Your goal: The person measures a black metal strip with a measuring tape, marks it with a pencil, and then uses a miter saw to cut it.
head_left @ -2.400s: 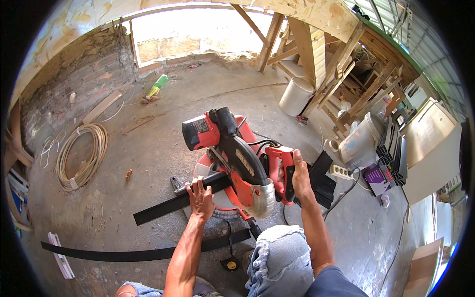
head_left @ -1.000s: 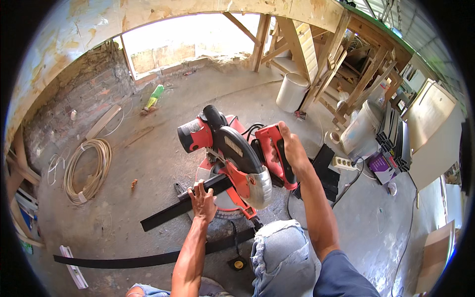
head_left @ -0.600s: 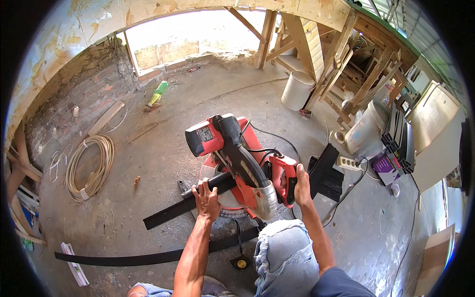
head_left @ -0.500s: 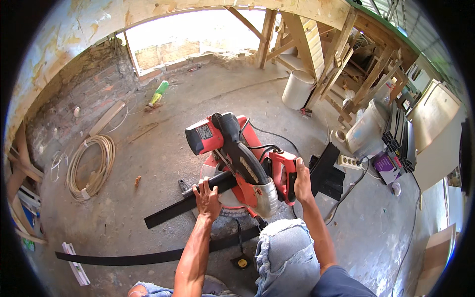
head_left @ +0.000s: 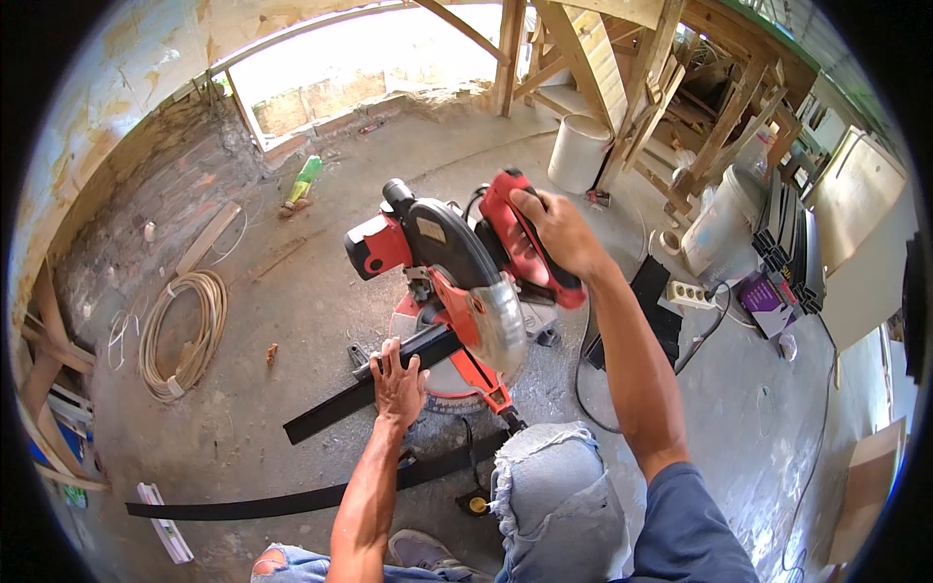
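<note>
On the miter saw [head_left: 449,243], beneath its raised head, your black strip [head_left: 330,408] lies gripped under the bent fingers of your left hand [head_left: 398,389]; your right hand [head_left: 564,231] wraps the red handle [head_left: 500,206]. Strip: probably light, stiff, slick; best held flat, well outboard of the head. Long axis slants, free end pointing left and toward you.

saw [head_left: 450,245]: red, black, silver | strip [head_left: 330,413]: black | jeans [head_left: 559,496]: faded blue
</note>
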Motion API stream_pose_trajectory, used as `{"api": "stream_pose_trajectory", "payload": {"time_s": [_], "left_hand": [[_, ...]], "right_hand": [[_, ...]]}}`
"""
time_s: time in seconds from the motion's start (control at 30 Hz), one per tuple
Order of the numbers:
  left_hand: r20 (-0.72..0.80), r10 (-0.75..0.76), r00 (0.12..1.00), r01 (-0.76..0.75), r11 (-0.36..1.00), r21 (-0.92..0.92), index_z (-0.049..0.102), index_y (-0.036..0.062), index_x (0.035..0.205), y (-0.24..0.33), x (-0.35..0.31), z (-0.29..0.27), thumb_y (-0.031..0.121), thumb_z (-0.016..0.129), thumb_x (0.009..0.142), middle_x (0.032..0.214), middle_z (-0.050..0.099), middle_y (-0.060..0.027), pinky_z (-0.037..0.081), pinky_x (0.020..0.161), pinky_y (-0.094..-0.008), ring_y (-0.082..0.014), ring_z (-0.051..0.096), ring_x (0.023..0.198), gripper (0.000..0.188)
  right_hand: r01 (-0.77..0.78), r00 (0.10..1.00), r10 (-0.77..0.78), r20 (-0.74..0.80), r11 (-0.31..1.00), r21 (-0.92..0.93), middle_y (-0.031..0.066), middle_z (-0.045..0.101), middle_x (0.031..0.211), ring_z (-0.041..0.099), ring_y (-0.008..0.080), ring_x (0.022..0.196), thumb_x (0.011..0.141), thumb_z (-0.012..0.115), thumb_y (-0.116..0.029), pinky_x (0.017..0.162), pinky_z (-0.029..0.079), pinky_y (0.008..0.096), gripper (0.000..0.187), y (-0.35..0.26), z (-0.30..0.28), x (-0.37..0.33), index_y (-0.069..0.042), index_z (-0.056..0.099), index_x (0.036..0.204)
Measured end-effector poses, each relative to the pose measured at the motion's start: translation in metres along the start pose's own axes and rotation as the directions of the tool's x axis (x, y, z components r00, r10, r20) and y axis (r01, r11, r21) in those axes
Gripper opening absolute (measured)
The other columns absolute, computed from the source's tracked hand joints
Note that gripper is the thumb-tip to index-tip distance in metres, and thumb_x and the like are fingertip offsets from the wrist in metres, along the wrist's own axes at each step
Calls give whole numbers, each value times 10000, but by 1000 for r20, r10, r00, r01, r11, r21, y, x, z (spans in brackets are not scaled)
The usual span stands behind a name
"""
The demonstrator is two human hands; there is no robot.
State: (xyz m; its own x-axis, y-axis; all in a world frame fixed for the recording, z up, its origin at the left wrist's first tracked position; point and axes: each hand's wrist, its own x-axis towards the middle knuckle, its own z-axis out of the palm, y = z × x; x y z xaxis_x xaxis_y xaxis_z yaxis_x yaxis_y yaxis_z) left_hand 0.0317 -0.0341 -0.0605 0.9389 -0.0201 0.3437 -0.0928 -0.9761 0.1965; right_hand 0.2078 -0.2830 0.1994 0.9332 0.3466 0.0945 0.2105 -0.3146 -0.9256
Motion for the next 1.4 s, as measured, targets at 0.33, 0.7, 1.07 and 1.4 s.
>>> {"api": "stream_pose_trajectory", "payload": {"time_s": [0.33, 0.7, 1.07, 1.4], "left_hand": [[-10, 119, 993, -118, 991, 61, 580, 37, 1222, -27, -18, -46, 302, 747, 798, 1407, 419, -247, 229, 1109, -564, -403, 373, 1345, 527], [-329, -937, -120, 966, -34, -255, 687, -54, 962, -117, -69, -125, 398, 779, 743, 1019, 690, -229, 529, 814, -501, -387, 674, 884, 511], [627, -777, -46, 285, -612, -738, 659, 125, 1002, -149, -94, -77, 287, 714, 915, 892, 678, -65, 526, 710, -427, -250, 632, 819, 192], [-243, -891, 385, -7, 260, -966, 666, 22, 1232, -31, 19, -282, 208, 650, 982, 1211, 673, -14, 507, 738, -211, -85, 635, 939, 312]], "right_hand": [[18, 997, -18, 71, 1000, -3, 145, 681, 769, 675, 217, 576, 991, 572, -346, 562, 546, 359, 433, -27, -3, 50, 85, 589, 956], [300, 914, -327, -241, 944, -139, 176, 695, 974, 645, 221, 852, 929, 645, -362, 797, 501, 347, 539, -12, 4, 7, 72, 606, 1245], [588, 527, -255, 811, 798, -132, 142, 657, 1047, 647, 325, 921, 806, 711, -234, 808, 523, 418, 382, 169, 136, -242, -36, 629, 1122], [432, 418, -232, 879, 901, 32, 169, 652, 1059, 643, 330, 959, 806, 705, -229, 845, 504, 411, 465, 179, 159, -256, -2, 607, 1199]]}}
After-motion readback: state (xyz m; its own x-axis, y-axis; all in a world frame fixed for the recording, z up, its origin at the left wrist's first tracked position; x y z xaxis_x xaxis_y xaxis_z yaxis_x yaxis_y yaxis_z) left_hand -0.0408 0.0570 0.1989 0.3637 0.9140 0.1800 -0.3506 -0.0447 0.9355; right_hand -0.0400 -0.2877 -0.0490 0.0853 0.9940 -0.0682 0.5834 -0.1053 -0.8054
